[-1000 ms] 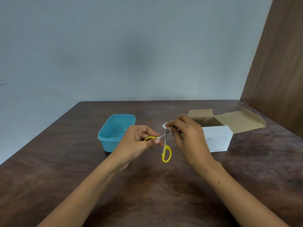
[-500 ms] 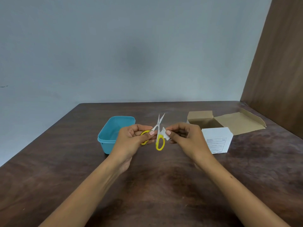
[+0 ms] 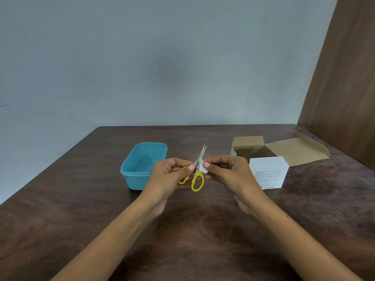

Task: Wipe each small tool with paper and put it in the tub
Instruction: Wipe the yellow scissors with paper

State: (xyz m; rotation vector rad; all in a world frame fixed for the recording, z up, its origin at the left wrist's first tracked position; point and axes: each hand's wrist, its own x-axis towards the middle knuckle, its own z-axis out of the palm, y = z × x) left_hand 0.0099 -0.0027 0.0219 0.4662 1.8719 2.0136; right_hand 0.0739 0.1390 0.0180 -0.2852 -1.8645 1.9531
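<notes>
While the scissors (image 3: 197,175) stand almost upright above the middle of the worktop (image 3: 203,240), both hands meet around them. The left hand (image 3: 168,179) has its grip clenched on one yellow handle loop, thumb on top near the pivot. The other loop hangs free below, toward the person. The blades point up and away, slightly parted at the tips.

The right hand (image 3: 227,171) pinches a small wad of white paper (image 3: 203,168) between thumb and forefinger. The paper touches the blades just above the pivot. The remaining right fingers are curled behind it.

The tub (image 3: 134,179) sits on the worktop just left of the left hand, which overlaps its near right corner in the view. Whether they touch cannot be told. The tub is open on top, and a small blue thing shows inside by the right wall, too hidden to identify.

To the right, near the right hand but apart from it, stands a white box (image 3: 267,173) with printed text on its front. Its brown flaps (image 3: 294,151) lie spread toward the worktop's far right corner, close to a wooden panel (image 3: 345,88) that rises along that side.

The worktop's far edge runs behind the tub and box, against a pale wall (image 3: 162,57). Its left edge slants from the far corner toward the near left. Bare wood lies between the forearms and in front of the tub, down to the near edge.
</notes>
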